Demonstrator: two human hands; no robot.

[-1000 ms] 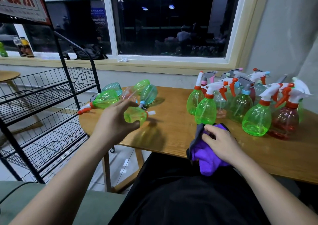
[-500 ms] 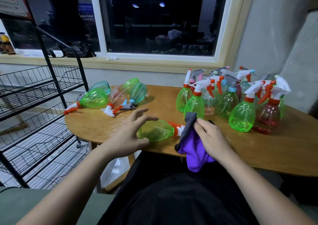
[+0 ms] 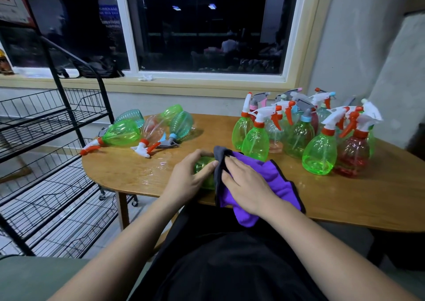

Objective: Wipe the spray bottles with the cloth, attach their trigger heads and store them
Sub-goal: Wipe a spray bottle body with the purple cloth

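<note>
Purple cloth (image 3: 277, 178) under right hand (image 3: 246, 182) covers bottle (image 3: 202, 164) in left hand (image 3: 185, 179).

Purple cloth (image 3: 271, 181), grey edge; green bottle (image 3: 203, 166); black wire rack (image 3: 57, 153); wood-grain table (image 3: 345, 197).

My rounded wooden table (image 3: 340, 199) carries toppled plastic spray bottles (image 3: 124, 133) centre-left, upright spray bottles (image 3: 319, 154) right, and centrally a green spray bottle (image 3: 203, 165) under a purple cloth (image 3: 274, 177).
</note>
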